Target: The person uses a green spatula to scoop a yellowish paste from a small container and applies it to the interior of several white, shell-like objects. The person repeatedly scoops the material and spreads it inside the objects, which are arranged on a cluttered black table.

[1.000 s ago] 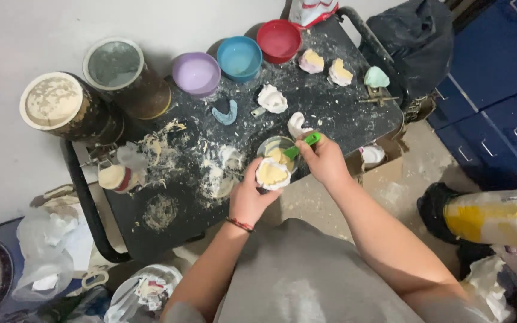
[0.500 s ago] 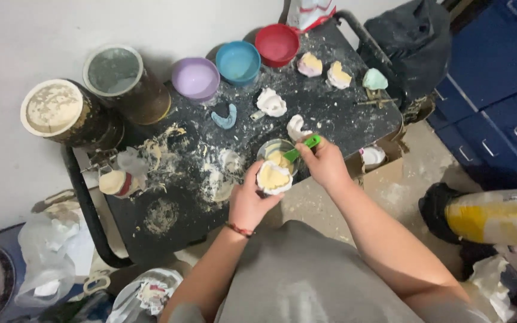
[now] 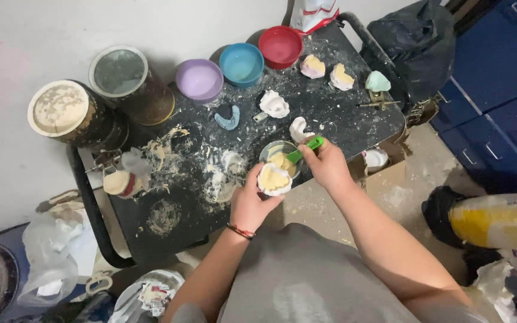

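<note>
— What have your hands got hold of right now?

— My left hand (image 3: 251, 203) has its grip wrapped under a pale cast (image 3: 274, 179), white at the rim with yellow material on top. The fingers curl round its underside, so that grip is closed on it. My right hand (image 3: 328, 165) has its grip pinched shut on a green spatula (image 3: 304, 149), whose tip dips into a small clear mixing cup (image 3: 279, 157) holding yellow paste.

— Where is all that on the desk?

— At the near edge of the black desk (image 3: 342, 116), toward its right half. The cast sits just in front of the cup, touching or nearly touching it; I cannot tell which. My hands are close together, one on each side of the cup.

— And what lies around it?

— Along the far edge stand three bowls in a row: a purple bowl (image 3: 199, 80), a blue bowl (image 3: 242, 64) and a red bowl (image 3: 280, 46). At the far left corner are two big round tins (image 3: 74, 113), lids pale with dust. A white cast (image 3: 274, 104) and a light blue tray (image 3: 228, 118) lie mid-desk, and two yellow-topped casts (image 3: 327, 71) plus a mint-green cast (image 3: 377, 81) sit near the far right corner. White powder and dried splashes cover the left half.
</note>
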